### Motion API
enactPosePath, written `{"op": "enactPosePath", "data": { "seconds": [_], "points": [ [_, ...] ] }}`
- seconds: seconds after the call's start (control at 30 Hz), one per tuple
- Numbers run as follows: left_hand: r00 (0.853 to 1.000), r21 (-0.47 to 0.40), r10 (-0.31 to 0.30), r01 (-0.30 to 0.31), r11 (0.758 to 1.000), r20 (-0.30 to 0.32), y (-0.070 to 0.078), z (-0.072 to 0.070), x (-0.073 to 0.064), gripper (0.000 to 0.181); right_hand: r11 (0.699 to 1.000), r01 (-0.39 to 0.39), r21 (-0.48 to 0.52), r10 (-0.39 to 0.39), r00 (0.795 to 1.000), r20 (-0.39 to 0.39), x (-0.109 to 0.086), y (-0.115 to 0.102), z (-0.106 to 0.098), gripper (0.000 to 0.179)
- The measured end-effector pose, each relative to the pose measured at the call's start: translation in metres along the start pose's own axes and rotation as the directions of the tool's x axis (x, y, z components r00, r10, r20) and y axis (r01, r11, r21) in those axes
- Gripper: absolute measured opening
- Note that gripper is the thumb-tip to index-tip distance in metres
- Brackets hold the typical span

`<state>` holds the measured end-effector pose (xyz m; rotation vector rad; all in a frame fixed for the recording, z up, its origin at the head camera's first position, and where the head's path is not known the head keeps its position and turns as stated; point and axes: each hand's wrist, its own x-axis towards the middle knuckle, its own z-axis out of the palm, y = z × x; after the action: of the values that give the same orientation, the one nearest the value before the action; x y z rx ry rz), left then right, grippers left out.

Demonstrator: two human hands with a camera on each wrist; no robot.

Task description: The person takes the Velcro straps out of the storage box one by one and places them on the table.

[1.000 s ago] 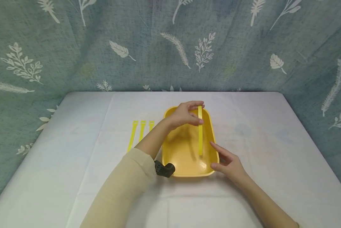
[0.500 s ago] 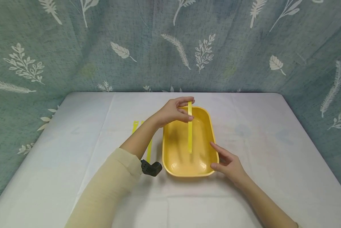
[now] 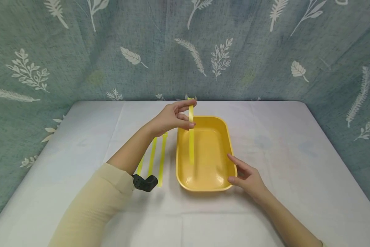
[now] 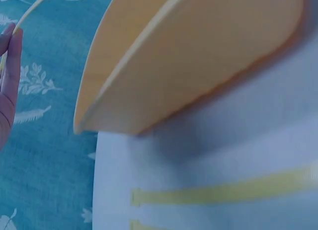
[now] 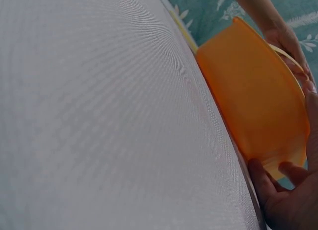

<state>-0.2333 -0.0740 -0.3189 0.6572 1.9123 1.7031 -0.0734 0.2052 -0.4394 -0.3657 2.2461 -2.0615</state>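
My left hand (image 3: 169, 120) pinches a flat yellow strap (image 3: 191, 147) between thumb and fingers, above the left side of a yellow tray (image 3: 209, 188). The strap hangs down over the tray's inside. In the left wrist view the held strap (image 4: 35, 4) shows at the upper left, by the fingers. My right hand (image 3: 248, 178) holds the tray's right rim near its front corner; in the right wrist view, fingertips (image 5: 258, 168) lie against the tray's outer wall (image 5: 253, 91). Several similar straps (image 3: 162, 161) lie side by side left of the tray, partly hidden by my left forearm.
A white cloth (image 3: 284, 144) covers the table under the tray. Behind the far table edge hangs a green-blue leaf-patterned curtain (image 3: 243, 61). A black device (image 3: 145, 183) is worn at my left wrist.
My left hand has moved left and slightly up with the strap, from the tray's right side to its left side. The right hand and tray stay in place.
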Motion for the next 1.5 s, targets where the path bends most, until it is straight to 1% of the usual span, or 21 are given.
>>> {"op": "enactPosePath", "data": {
  "seconds": [0.27, 0.33, 0.43, 0.53, 0.63, 0.77, 1.0, 1.2, 1.37, 1.5],
  "points": [
    [0.999, 0.042, -0.027, 0.027, 0.999, -0.017, 0.005, -0.018, -0.024, 0.080, 1.000, 0.006, 0.000, -0.006, 1.000, 0.009, 0.000, 0.000, 0.001, 0.065],
    [0.999, 0.051, -0.026, 0.027, 0.998, -0.024, 0.005, -0.023, -0.030, 0.081, 1.000, 0.003, 0.005, -0.003, 1.000, 0.011, 0.000, 0.000, 0.000, 0.065],
    [0.998, 0.051, -0.030, 0.033, 0.998, -0.049, 0.003, -0.030, -0.038, 0.081, 1.000, 0.004, 0.010, -0.004, 1.000, 0.012, 0.000, 0.000, -0.001, 0.065],
    [0.997, 0.047, -0.045, 0.048, 0.998, -0.064, 0.001, -0.037, -0.047, 0.081, 1.000, 0.008, 0.017, -0.008, 1.000, 0.014, 0.000, 0.000, -0.001, 0.065],
    [0.995, 0.047, -0.066, 0.070, 0.996, -0.071, -0.004, -0.046, -0.053, 0.081, 1.000, 0.014, 0.012, -0.014, 1.000, 0.017, 0.001, 0.000, -0.001, 0.065],
    [0.992, 0.070, -0.092, 0.098, 0.993, -0.084, -0.012, -0.057, -0.064, 0.081, 1.000, 0.015, -0.005, -0.015, 1.000, 0.021, 0.000, 0.000, -0.001, 0.064],
    [0.987, 0.098, -0.117, 0.128, 0.987, -0.108, -0.023, -0.078, -0.090, 0.084, 0.999, 0.038, -0.001, -0.038, 0.999, 0.027, 0.000, 0.000, -0.002, 0.062],
    [0.976, 0.149, -0.174, 0.193, 0.970, -0.134, -0.040, -0.095, -0.112, 0.086, 1.000, 0.017, -0.009, -0.017, 1.000, 0.023, 0.002, 0.000, -0.001, 0.063],
    [0.971, 0.192, -0.196, 0.220, 0.956, -0.136, -0.051, -0.104, -0.127, 0.085, 1.000, 0.012, -0.009, -0.011, 1.000, 0.018, 0.001, -0.001, -0.002, 0.062],
    [0.963, 0.244, -0.230, 0.258, 0.935, -0.140, -0.060, -0.110, -0.134, 0.085, 0.999, 0.028, -0.023, -0.028, 1.000, 0.015, 0.000, -0.002, -0.002, 0.061]
  ]
}}
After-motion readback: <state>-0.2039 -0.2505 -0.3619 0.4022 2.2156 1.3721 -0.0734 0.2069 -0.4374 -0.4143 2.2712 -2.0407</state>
